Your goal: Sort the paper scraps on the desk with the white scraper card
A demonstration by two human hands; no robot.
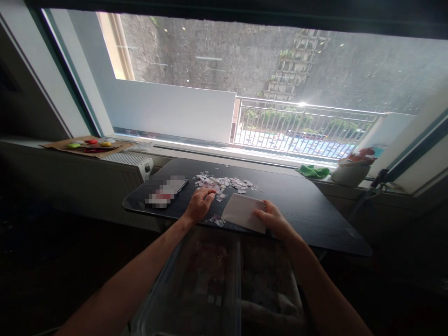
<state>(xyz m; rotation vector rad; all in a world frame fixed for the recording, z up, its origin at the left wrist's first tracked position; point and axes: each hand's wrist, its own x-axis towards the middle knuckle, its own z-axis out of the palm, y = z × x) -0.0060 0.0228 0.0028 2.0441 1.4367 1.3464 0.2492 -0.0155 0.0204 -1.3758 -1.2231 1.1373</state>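
My right hand (276,218) grips the right edge of a flat, pale rectangular card or thin pad (245,212), thumb on top, tilted over the near edge of the dark table (297,200). Curled at the near side of a heap of small pale scraps (227,182) is my left hand (201,203), its fingers and thumb close together. Whatever it may pinch is too small to make out. Between the hands, by the table edge, lie a few small shiny pieces (217,220).
A phone (168,191), its screen blurred, lies on the table's left. Below the edge stands a clear plastic bin (189,280). On the sill are a brown board with colourful items (87,145), a green cloth (312,171) and a pale container (352,172). A radiator (131,161) adjoins the table.
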